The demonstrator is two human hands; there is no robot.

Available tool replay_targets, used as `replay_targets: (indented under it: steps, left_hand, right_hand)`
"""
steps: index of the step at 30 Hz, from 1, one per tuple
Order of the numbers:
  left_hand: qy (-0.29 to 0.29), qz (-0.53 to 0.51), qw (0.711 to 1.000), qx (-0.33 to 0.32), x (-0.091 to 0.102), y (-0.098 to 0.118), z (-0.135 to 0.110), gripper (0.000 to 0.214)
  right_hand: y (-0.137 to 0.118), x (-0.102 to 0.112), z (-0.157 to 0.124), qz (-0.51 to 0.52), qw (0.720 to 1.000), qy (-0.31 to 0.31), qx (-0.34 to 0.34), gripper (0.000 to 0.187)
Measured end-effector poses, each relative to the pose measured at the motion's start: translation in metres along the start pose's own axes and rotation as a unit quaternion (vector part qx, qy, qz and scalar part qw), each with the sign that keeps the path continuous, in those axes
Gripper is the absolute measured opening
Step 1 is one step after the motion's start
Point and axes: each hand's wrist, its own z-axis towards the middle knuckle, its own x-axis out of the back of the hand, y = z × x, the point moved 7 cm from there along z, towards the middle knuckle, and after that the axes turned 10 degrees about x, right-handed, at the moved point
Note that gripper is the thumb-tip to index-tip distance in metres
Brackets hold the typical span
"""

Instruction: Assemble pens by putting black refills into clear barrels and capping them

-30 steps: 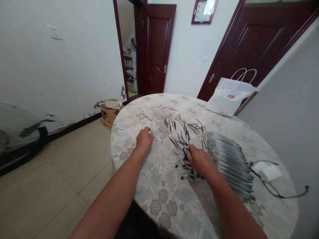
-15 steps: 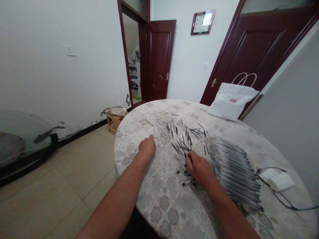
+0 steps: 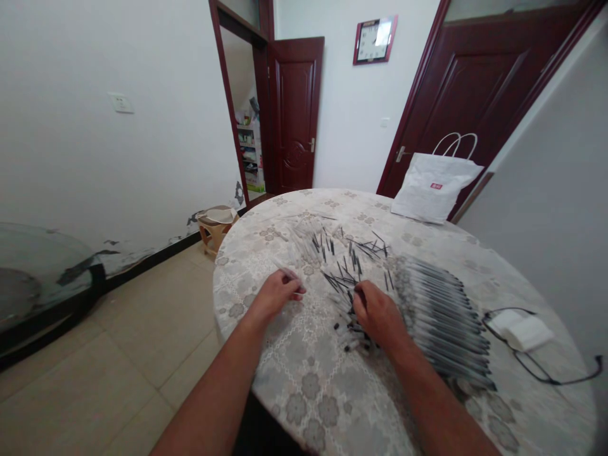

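Note:
My left hand [image 3: 275, 296] is closed over the left side of the table, its thumb and fingers pinching a thin clear pen barrel [image 3: 287, 273]. My right hand [image 3: 382, 313] is bent down at the loose pen parts, fingertips pressed together; whatever is between them is hidden. Dark thin refills [image 3: 337, 279] lie scattered just beyond and left of it. Small black caps [image 3: 337, 326] and clear pieces sit beside and partly under that hand. Farther off, clear barrels [image 3: 304, 242] lie in a loose group. Right of my right hand, a row of clear pens with dark ends [image 3: 444, 316] lies side by side.
A round table with a patterned cloth [image 3: 304, 354] carries everything. Eyeglasses [image 3: 536, 370] and folded white tissue [image 3: 522, 330] lie at the right. A white paper bag [image 3: 434, 187] stands at the far edge. Left of the table is a stool [image 3: 216, 231].
My left hand has turned and moved slightly down and left, and the clear barrel in it now shows. My right hand stays at the pile with small finger movement. The view has shifted slightly.

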Motion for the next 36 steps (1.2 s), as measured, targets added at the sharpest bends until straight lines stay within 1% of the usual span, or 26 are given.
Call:
replay_targets:
  steps: [1, 3, 5, 7, 9, 11, 17, 25, 29, 36]
  left_hand:
    - [-0.030, -0.084, 0.996, 0.005, -0.011, 0.002, 0.002, 0.021]
    - [-0.055, -0.212, 0.976, 0.005, -0.029, 0.007, 0.006, 0.029]
    - [-0.063, -0.283, 0.957, -0.005, -0.041, 0.013, 0.011, 0.032]
    - [-0.073, -0.311, 0.947, -0.017, -0.050, 0.018, 0.015, 0.032]
    - [-0.083, -0.320, 0.944, -0.025, -0.056, 0.019, 0.019, 0.032]
    - [-0.085, -0.323, 0.942, -0.028, -0.059, 0.016, 0.022, 0.033]
    - [-0.073, -0.305, 0.949, -0.021, -0.057, 0.000, 0.026, 0.033]
    - [-0.071, -0.294, 0.953, -0.022, -0.056, -0.003, 0.031, 0.032]
    - [-0.074, -0.290, 0.954, -0.020, -0.058, -0.004, 0.029, 0.032]
    - [-0.077, -0.280, 0.957, -0.020, -0.060, -0.004, 0.028, 0.032]
  right_hand:
    - [-0.001, 0.001, 0.000, 0.002, 1.000, 0.003, -0.002, 0.015]
    - [0.000, 0.001, 0.000, 0.001, 1.000, 0.009, -0.009, 0.015]
    - [0.003, 0.002, 0.000, -0.007, 1.000, 0.013, -0.019, 0.016]
    - [0.007, 0.002, 0.000, -0.020, 0.999, 0.012, -0.034, 0.016]
    - [0.011, 0.001, -0.001, -0.037, 0.998, 0.008, -0.052, 0.015]
    - [0.014, 0.001, -0.001, -0.056, 0.996, -0.001, -0.066, 0.013]
    - [0.011, 0.002, -0.002, -0.088, 0.994, -0.005, -0.067, 0.008]
    - [0.009, -0.001, -0.002, -0.087, 0.994, -0.016, -0.068, 0.008]
    - [0.010, 0.002, -0.001, -0.090, 0.993, -0.014, -0.078, 0.009]
    - [0.008, 0.006, -0.001, -0.096, 0.992, -0.013, -0.079, 0.011]
